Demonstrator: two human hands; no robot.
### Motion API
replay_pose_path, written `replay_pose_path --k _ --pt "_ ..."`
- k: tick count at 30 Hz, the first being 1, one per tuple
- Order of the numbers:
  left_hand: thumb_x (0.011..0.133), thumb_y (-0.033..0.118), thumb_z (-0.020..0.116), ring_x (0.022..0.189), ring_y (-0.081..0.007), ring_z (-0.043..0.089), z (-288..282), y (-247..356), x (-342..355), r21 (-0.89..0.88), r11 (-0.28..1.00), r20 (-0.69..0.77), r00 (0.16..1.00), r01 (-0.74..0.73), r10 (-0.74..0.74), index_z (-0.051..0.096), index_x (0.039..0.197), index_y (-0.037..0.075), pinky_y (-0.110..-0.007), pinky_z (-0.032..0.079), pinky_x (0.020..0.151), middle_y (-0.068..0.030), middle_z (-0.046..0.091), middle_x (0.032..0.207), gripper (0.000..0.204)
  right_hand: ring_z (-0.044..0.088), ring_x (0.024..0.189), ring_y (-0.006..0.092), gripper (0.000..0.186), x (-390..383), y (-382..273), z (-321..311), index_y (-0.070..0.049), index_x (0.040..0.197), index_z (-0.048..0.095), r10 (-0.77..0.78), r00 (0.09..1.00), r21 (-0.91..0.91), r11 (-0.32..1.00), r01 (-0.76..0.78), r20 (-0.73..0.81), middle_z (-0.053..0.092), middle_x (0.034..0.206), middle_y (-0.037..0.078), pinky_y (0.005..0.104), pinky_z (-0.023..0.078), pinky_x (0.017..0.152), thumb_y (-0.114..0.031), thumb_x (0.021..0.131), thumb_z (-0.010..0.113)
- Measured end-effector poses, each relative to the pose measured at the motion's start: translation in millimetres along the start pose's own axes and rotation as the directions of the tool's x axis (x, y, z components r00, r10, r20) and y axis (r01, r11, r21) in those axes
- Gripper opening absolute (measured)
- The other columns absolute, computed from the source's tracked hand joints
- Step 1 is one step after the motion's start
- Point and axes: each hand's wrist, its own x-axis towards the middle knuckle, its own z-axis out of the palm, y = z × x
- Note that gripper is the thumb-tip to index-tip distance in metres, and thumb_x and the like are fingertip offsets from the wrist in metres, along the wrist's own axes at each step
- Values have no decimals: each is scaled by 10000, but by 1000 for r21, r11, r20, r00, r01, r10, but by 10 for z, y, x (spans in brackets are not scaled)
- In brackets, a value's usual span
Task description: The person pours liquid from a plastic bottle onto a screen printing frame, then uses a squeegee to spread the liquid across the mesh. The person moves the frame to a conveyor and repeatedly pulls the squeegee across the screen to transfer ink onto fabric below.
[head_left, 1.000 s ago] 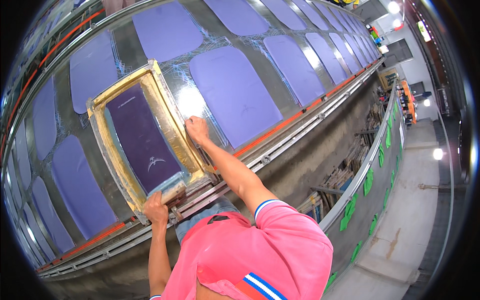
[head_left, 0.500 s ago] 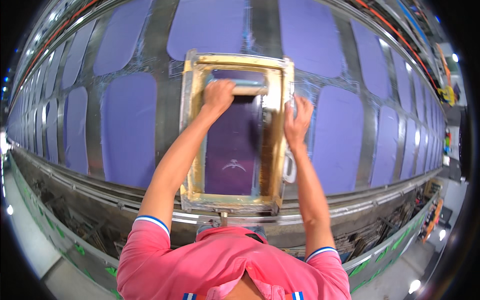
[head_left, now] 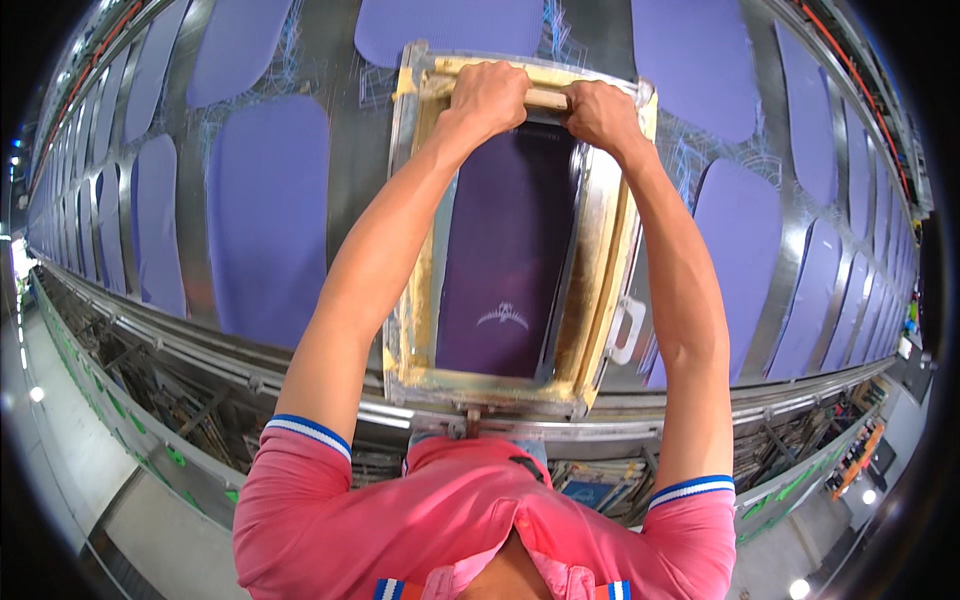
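A screen-printing frame [head_left: 400, 290] with yellowed, taped edges lies in front of me, its long side running away from me. Dark purple mesh [head_left: 505, 240] fills it, and a small pale winged mark [head_left: 503, 316] shows near its close end. At the far end of the frame, both my hands grip the wooden handle of a squeegee [head_left: 547, 98]. My left hand [head_left: 488, 97] is closed over its left part, my right hand [head_left: 604, 113] over its right part. The squeegee's blade is mostly hidden by my hands and the handle.
Rounded purple sheets [head_left: 268, 220] lie in rows along the long grey table [head_left: 352, 150] on both sides of the frame. A white loop handle [head_left: 627, 332] sticks out at the frame's right side. A metal rail [head_left: 610, 429] runs along the table's near edge, close to my body.
My right hand has left the frame's right edge and closed on the squeegee beside my left hand. The squeegee now sits closer to the frame's far end. The view has shifted.
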Motion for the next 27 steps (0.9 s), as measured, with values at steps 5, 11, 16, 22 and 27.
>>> replay_pose_path --k 5,11,16,22,27 --pt "715 42 628 746 -354 698 135 362 -1211 -61 998 38 999 -11 13 754 816 111 -465 552 655 -140 708 791 175 658 734 353 54 -1160 -535 319 -62 708 623 -147 968 109 979 172 -203 653 769 127 438 547 663 -28 669 608" --pt "706 4 639 773 -297 698 341 1019 -3069 -132 991 79 997 29 -19 741 881 96 -435 560 649 -88 702 832 223 637 844 306 167 -2838 -1324 568 -60 784 632 -140 990 193 971 142 -22 621 825 115 510 483 951 -37 623 670" --pt "694 18 639 757 -320 697 286 1302 -3783 -186 981 135 991 52 -27 756 886 106 -450 555 643 -110 708 816 242 647 844 307 100 -3619 -1672 775 -66 772 647 -126 992 223 967 126 -16 623 818 117 524 493 936 -79 673 653" --pt "700 50 635 768 -350 692 54 867 -2558 -91 995 206 978 40 -21 767 828 131 -477 555 677 -151 709 778 201 678 755 317 93 -2499 -1182 503 -66 750 693 -83 995 156 984 91 -57 674 791 135 435 544 705 -78 691 622" --pt "717 78 630 759 -368 704 -35 303 -914 -21 1000 66 998 10 -9 772 821 132 -483 563 690 -179 711 786 184 718 753 350 154 -966 -540 -4 -108 804 744 10 1000 58 998 -9 -29 715 776 172 455 574 723 -124 737 606"
